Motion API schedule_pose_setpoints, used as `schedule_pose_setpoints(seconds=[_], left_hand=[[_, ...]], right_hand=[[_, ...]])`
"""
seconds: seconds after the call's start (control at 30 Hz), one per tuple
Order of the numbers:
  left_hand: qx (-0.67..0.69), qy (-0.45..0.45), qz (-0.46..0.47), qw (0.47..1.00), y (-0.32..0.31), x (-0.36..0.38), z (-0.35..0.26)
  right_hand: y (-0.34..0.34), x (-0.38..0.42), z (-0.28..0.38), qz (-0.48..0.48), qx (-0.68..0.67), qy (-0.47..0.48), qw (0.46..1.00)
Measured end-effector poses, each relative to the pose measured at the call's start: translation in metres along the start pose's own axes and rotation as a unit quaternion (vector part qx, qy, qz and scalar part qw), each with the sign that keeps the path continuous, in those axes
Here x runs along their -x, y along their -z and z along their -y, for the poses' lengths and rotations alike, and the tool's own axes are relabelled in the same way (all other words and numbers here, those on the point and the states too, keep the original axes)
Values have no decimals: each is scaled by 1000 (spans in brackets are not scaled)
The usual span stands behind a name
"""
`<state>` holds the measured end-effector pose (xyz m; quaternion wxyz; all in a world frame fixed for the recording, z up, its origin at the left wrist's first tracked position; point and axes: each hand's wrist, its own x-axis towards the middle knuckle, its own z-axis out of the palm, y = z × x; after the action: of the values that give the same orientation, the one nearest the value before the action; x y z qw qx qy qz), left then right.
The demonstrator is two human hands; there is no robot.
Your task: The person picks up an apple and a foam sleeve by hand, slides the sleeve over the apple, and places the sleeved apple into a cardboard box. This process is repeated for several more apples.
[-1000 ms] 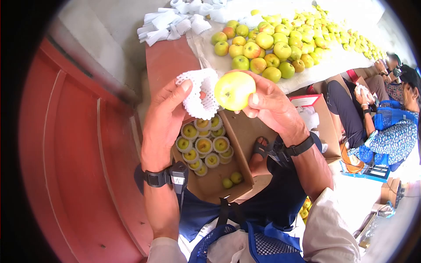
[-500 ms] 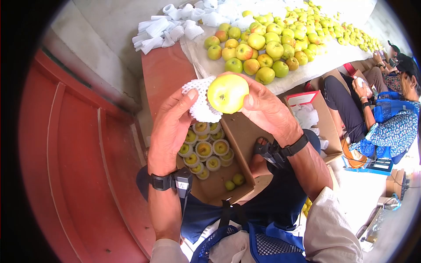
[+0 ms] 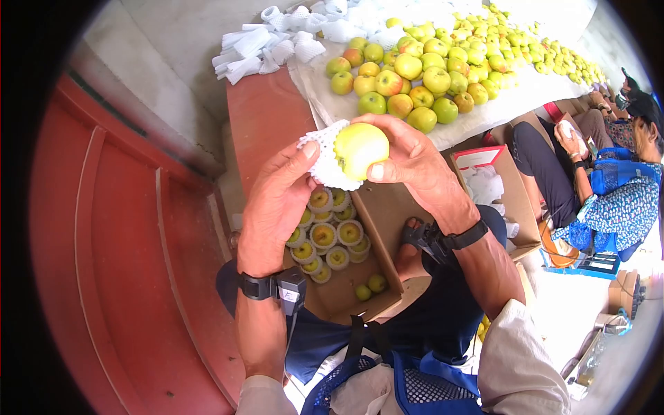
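Note:
My right hand [image 3: 418,166] grips a yellow-green apple [image 3: 364,151] between thumb and fingers. A white foam net sleeve [image 3: 330,158] is in my left hand [image 3: 283,181], its thumb pressed on the outside and its other fingers mostly hidden behind. The apple's left side sits in the mouth of the sleeve; its right side is bare. Below my hands stands an open cardboard box [image 3: 384,304] holding several sleeved apples [image 3: 323,235] and two bare green apples [image 3: 370,286] in its near corner.
Loose apples [image 3: 415,90] cover a white cloth [image 3: 325,93] on the red table [image 3: 266,107]. More foam sleeves [image 3: 259,48] lie at its far left. Another box [image 3: 515,200] with white wrapping stands at right, near a seated person [image 3: 615,187]. A red door [image 3: 124,263] flanks my left.
The apple has turned in my right hand and shifted slightly left, partly into the sleeve. My left hand has moved a little right with the sleeve.

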<state>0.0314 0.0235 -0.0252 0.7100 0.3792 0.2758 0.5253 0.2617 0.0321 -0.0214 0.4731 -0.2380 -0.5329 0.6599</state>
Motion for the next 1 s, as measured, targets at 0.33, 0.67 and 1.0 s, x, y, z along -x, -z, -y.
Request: schedule_pose_setpoints(seconds=[0.33,0.67,1.0], left_hand=[[-25,2,25,999,7,-1,1],[-55,26,35,998,11,-3,8],[-93,19,2,995,-4,-1,6]], right_hand=[[5,0,-23,-92,196,95,972],[-7,7,-8,-117,423,93,894],[-13,9,-13,-103,495,151,849]])
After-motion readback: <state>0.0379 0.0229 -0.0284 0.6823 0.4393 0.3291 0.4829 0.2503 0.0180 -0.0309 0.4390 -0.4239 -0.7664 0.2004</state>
